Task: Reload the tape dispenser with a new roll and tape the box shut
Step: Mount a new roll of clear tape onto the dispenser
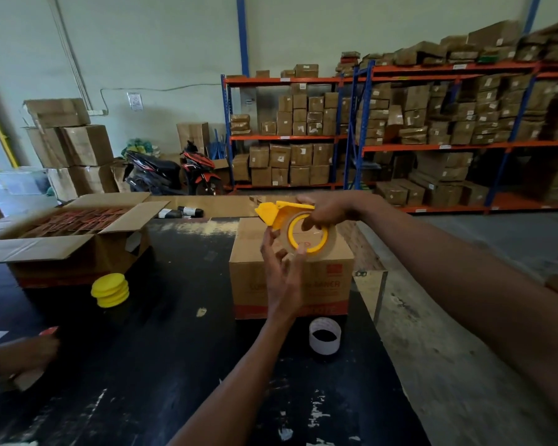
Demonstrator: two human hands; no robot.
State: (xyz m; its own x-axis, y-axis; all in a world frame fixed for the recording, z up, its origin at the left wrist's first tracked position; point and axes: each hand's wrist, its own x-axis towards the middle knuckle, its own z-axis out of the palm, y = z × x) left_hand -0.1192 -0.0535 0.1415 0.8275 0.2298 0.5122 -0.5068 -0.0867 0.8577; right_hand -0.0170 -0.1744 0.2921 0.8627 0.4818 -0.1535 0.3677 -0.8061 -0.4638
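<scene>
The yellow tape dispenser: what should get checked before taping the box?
1. New tape roll seated on the yellow tape dispenser: ok, it rings the hub.
2. Right hand holding the dispenser: ok.
3. Left hand fingering the roll's edge; loose tape end found: cannot tell.
4. Tape threaded to the cutter: cannot tell.
5. Closed box flaps down: ok.
6. Empty core clear of the box: ok, on the table in front.
</scene>
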